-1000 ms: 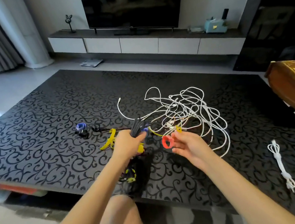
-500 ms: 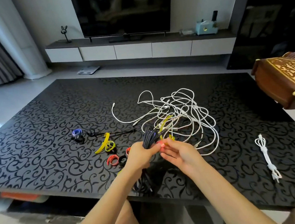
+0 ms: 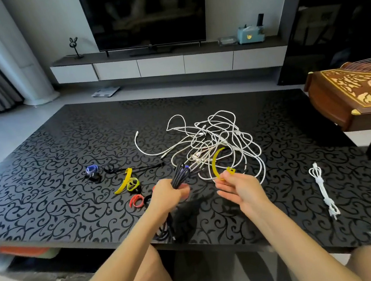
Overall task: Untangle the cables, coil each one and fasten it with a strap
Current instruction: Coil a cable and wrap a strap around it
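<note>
My left hand (image 3: 166, 194) grips a coiled black cable (image 3: 179, 175) by its middle; its loops stick up above my fist and hang below toward the table's near edge. My right hand (image 3: 238, 186) pinches one end of a yellow strap (image 3: 216, 163) that curves upward, a little to the right of the black coil. Behind both hands lies a tangle of white cables (image 3: 214, 141). A white cable (image 3: 323, 190), coiled and strapped, lies at the right.
Loose straps lie left of my hands on the black patterned table (image 3: 45, 179): red (image 3: 137, 200), yellow (image 3: 128, 181), blue (image 3: 92, 169) and black (image 3: 134, 168). A carved wooden instrument (image 3: 355, 98) juts in at the right. My knees are under the near edge.
My right hand has moved away to the right from the black coil and now holds an opened yellow strap; a second ago it held a red one. My left hand keeps gripping the black coil.
</note>
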{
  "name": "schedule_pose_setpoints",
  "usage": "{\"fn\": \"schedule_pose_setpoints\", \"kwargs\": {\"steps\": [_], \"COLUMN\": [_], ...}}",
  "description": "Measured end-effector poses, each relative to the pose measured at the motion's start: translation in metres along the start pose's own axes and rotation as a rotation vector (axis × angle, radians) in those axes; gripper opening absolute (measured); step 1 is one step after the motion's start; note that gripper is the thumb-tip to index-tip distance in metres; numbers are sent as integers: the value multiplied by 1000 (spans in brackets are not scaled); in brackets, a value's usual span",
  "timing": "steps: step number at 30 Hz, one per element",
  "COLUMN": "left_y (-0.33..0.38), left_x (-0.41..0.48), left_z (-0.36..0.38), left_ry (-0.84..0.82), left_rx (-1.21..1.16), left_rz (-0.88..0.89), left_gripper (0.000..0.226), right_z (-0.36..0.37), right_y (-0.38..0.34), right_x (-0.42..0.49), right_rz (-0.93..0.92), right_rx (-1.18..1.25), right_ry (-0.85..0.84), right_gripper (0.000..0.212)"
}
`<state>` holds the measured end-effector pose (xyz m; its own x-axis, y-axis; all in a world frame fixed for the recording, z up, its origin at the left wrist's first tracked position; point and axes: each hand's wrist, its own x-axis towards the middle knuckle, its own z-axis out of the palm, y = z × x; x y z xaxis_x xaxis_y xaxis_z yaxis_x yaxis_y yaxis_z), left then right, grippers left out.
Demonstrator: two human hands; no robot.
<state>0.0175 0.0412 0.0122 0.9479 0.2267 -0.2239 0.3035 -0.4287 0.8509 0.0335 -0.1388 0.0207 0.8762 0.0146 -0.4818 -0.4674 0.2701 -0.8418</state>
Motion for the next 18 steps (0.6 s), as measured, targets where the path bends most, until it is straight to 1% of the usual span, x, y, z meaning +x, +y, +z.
{"fn": "schedule_pose_setpoints", "kwargs": {"steps": [2, 4, 6, 7, 10, 11, 14, 16, 18], "left_y": [0, 3, 11, 15, 30, 35, 45, 49, 52], "left_x": [3, 6, 4, 1, -12, -17, -28, -33, -39], "left_z": [-2, -1, 1, 3, 13, 16, 25, 27, 29], "left_ry": [-45, -9, 57, 61, -14, -28, -28, -36, -106], "left_rx": [54, 88, 33, -24, -286, -330, -352, -352, -403], "left_rz": [8, -5, -25, -15, 26, 48, 99, 98, 75], "left_gripper": [24, 34, 32, 29, 24, 23, 14, 19, 21], "right_z": [-8, -13, -15, -16, -11, -8, -4, -7, -13], "right_y": [-6, -9, -12, -12, -15, -15, -13, -15, -18], "right_x": [-8, -16, -23, -27, -41, -47, -65, -72, -75], "right_rz": [-9, -14, -20, -26, -32, -30, -41, -54, -66], "right_rx": [-52, -78, -75, -76, -129, -160, -242, -244, -222], "right_ry": [-38, -60, -57, -54, -69, -86, -141, -146, -115], "right_gripper": [17, 16, 15, 14, 12, 14, 19, 19, 18]}}
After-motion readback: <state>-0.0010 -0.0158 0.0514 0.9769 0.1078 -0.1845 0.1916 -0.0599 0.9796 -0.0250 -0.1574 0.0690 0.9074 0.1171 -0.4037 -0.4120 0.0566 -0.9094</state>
